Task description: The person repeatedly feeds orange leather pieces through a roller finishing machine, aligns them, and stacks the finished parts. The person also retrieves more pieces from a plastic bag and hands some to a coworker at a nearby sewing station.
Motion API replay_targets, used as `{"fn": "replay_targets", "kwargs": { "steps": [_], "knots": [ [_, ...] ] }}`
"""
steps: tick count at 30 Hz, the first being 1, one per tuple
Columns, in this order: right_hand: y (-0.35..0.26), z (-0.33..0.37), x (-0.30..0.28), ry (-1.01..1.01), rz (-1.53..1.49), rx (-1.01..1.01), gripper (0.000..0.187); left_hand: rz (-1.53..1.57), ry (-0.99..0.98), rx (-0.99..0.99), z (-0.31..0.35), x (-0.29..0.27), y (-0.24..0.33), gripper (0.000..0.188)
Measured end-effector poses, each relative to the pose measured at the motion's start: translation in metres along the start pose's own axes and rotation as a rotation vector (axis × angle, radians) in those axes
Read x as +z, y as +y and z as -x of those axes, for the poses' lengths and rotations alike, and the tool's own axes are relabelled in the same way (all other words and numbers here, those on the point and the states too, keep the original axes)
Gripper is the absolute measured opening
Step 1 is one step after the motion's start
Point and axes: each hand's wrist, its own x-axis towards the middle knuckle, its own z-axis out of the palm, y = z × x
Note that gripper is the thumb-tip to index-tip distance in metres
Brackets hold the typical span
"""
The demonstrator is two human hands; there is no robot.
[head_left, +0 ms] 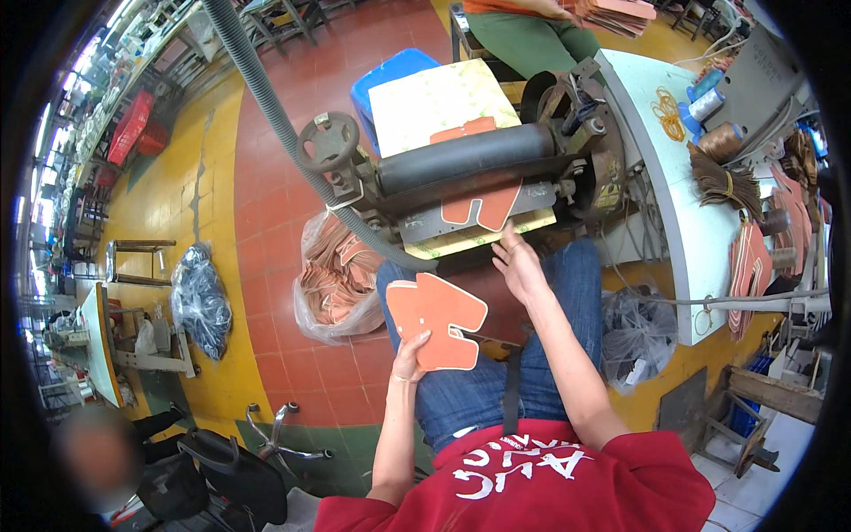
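Observation:
My left hand point(409, 357) is closed on a small stack of orange-brown cut leather-like pieces point(433, 310) with pale edges and a notch, held above my left thigh. My right hand point(525, 273) reaches to the front of a roller machine, fingers apart, its fingertips at the near edge of a single notched piece point(487, 210). That piece lies on the metal feed plate point(425, 223), in front of the black roller point(465, 160). Whether the fingertips press on it or just touch it, I cannot tell. Behind the roller, another orange piece point(461, 130) rests partly on a pale yellow board point(443, 96).
Left of the machine are a handwheel point(328, 142), a grey hose point(257, 75) and a plastic bag of orange pieces point(341, 279). At right, a white table point(651, 124) bears thread spools and bundled pieces. Beyond the machine, another person point(532, 40) sits near stacked pieces.

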Motion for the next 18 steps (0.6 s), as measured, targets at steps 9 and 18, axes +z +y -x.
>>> {"fn": "replay_targets", "kwargs": {
  "steps": [9,18],
  "knots": [
    [-0.025,-0.008,0.012,-0.117,-0.637,0.085,0.11,-0.067,-0.026,-0.007,0.0,0.013,0.0,0.06],
    [-0.006,0.078,0.001,-0.308,0.881,-0.225,0.043,-0.199,0.018,-0.011,-0.003,0.028,-0.001,0.058]
  ]
}}
